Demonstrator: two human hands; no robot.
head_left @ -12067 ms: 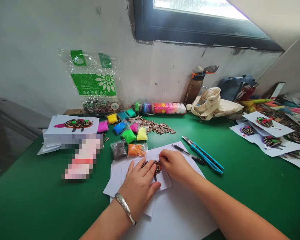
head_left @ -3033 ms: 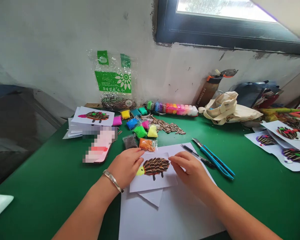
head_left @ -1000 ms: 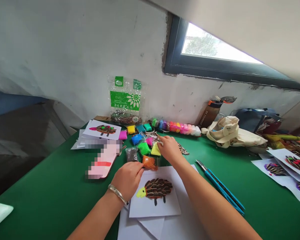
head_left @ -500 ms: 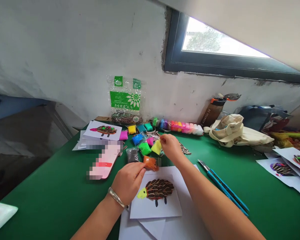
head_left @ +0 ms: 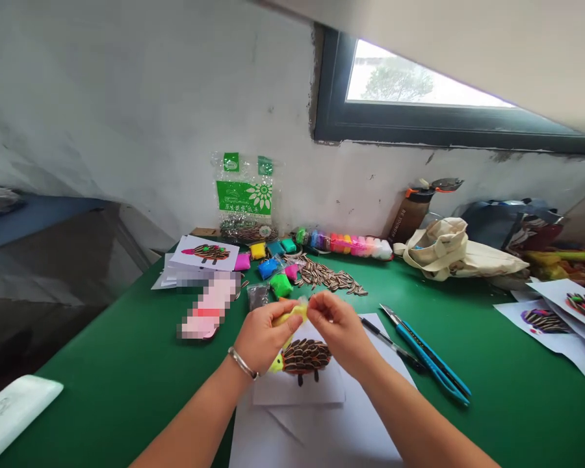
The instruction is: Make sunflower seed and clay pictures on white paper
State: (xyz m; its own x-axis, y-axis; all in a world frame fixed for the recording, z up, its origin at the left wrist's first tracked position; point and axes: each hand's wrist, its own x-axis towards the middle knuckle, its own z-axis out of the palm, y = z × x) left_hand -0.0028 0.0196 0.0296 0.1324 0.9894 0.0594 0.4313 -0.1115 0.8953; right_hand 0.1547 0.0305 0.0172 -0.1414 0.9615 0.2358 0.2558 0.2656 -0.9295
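My left hand (head_left: 263,335) is closed round a yellow clay packet (head_left: 288,314) above the paper. My right hand (head_left: 335,322) pinches the clear top edge of the same packet. Below both hands lies a card (head_left: 299,395) with a hedgehog picture (head_left: 305,356), its back covered in seeds and its head yellow. The card rests on larger white sheets (head_left: 361,422). Just beyond the hands are a green clay packet (head_left: 281,285), a dark clay packet (head_left: 258,296) and a pile of striped seeds (head_left: 329,273).
A black pen (head_left: 392,343) and blue tweezers (head_left: 433,364) lie right of the sheets. At the left are a pink object (head_left: 214,305) and stacked cards (head_left: 202,257). A seed bag (head_left: 246,201), clay row (head_left: 346,244), bottle (head_left: 409,211) and cloth bag (head_left: 458,253) stand behind.
Both hands have come together over the card, bringing the yellow packet nearer from among the other packets. My left hand has left the orange packet. The seed pile and pen now show.
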